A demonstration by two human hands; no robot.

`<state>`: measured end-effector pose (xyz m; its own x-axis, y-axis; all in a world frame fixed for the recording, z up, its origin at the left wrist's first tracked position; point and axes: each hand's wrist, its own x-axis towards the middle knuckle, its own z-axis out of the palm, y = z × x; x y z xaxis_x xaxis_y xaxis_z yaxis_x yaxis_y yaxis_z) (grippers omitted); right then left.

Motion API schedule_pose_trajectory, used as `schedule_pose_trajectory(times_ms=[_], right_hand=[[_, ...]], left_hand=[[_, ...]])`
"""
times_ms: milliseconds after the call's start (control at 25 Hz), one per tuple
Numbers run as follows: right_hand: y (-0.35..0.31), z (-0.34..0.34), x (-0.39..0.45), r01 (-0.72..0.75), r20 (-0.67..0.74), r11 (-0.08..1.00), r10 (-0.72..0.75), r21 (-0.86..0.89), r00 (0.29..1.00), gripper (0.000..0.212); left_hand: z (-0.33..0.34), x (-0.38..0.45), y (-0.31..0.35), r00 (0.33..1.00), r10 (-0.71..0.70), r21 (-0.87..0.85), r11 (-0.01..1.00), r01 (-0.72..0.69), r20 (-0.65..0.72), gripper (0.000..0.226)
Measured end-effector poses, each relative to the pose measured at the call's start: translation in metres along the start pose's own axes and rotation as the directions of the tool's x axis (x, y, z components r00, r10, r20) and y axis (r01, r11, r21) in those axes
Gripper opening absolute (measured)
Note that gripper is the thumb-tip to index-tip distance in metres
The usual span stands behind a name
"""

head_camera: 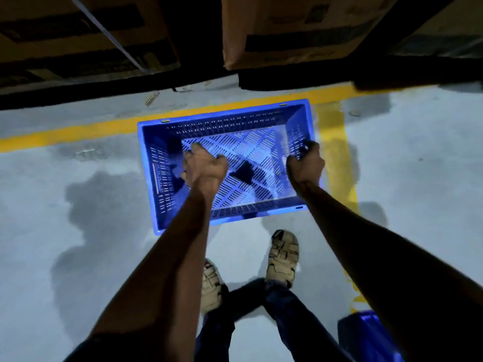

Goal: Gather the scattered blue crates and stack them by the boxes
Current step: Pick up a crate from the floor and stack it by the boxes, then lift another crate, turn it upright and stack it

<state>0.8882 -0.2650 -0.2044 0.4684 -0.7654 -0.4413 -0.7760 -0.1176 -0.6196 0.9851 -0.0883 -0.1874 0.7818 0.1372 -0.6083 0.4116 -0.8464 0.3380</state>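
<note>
An empty blue slatted crate (224,121) sits open side up on the grey floor, just in front of the cardboard boxes (287,27). My right hand (305,163) grips the rim of its right wall, fingers curled over the edge. Above the crate's inside, near the left wall, my left hand (203,165) hangs with loosely curled fingers and holds nothing. The corner of a second blue crate (366,333) shows at the lower right, partly hidden by my right arm.
Large cardboard boxes (78,35) on dark pallets fill the top of the view. A yellow floor line (78,131) runs past the crate and turns down at its right. Dark wet patches (91,192) mark the floor. My sandalled feet (282,257) stand behind the crate.
</note>
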Motion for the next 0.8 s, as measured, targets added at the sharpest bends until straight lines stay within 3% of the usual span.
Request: schedule_pose_trajectory(times_ms=[160, 360, 640, 800], right_hand=[[-0.038, -0.049, -0.074, -0.080, -0.062, 0.968, 0.097, 0.239, 0.993, 0.047], [-0.061, -0.157, -0.213, -0.114, -0.140, 0.964, 0.151, 0.239, 0.979, 0.027], [-0.068, -0.269, -0.440, -0.105, -0.263, 0.900, 0.233, 0.422, 0.936, 0.022], [-0.057, -0.318, -0.538, -0.085, -0.293, 0.820, 0.297, 0.566, 0.909, 0.023]], left_hand=[[-0.035, -0.073, 0.040, 0.988, 0.095, -0.095, 0.992, -0.083, 0.121, 0.043], [-0.125, -0.200, 0.017, 0.943, 0.267, -0.175, 0.956, -0.234, 0.199, 0.042], [-0.271, -0.388, -0.053, 0.728, 0.598, -0.247, 0.802, -0.544, 0.335, 0.027], [-0.337, -0.463, -0.084, 0.599, 0.701, -0.234, 0.703, -0.671, 0.388, 0.023]])
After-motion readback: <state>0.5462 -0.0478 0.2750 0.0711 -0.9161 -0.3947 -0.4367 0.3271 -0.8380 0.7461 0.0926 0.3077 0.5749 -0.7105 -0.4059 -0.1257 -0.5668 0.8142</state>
